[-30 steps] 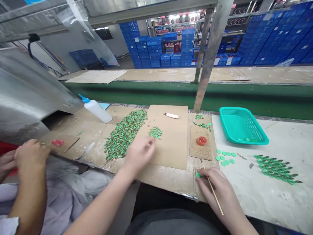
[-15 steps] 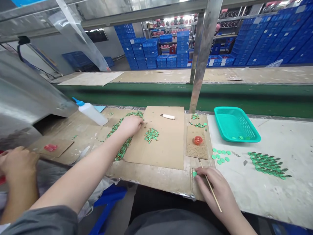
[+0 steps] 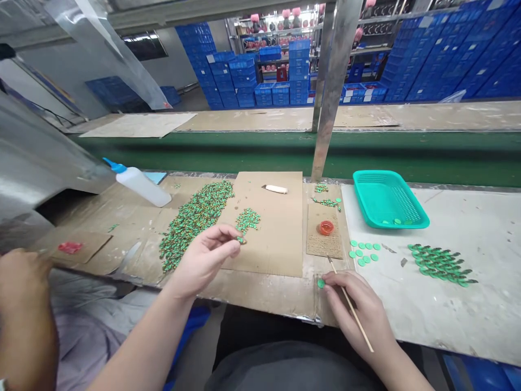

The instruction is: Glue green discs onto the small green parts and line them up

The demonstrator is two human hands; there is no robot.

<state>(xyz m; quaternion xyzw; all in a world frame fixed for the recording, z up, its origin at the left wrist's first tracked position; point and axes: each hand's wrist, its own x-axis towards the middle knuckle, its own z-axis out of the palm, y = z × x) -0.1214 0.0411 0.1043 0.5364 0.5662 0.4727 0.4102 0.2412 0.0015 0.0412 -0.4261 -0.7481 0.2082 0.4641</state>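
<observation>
My left hand is closed in a pinch on a small green-and-brown piece, above the near left part of a cardboard sheet. Below its fingertips lies a small cluster of like pieces; a large heap of them spreads to the left. My right hand, closed at the table's front edge, grips a green disc between thumb and fingertip. A thin wooden stick with a dark tip also passes through that hand. Beyond it, a small red cup stands on a brown pad.
Loose green discs and rows of discs with dark pieces attached lie right. Behind them is a turquoise basket. A white-handled knife and squeeze bottle lie farther back. Another person's arm is at left.
My left hand has drawn back from the heap toward me and now holds a small piece at its fingertips. My right hand keeps the disc and stick. The view has shifted slightly.
</observation>
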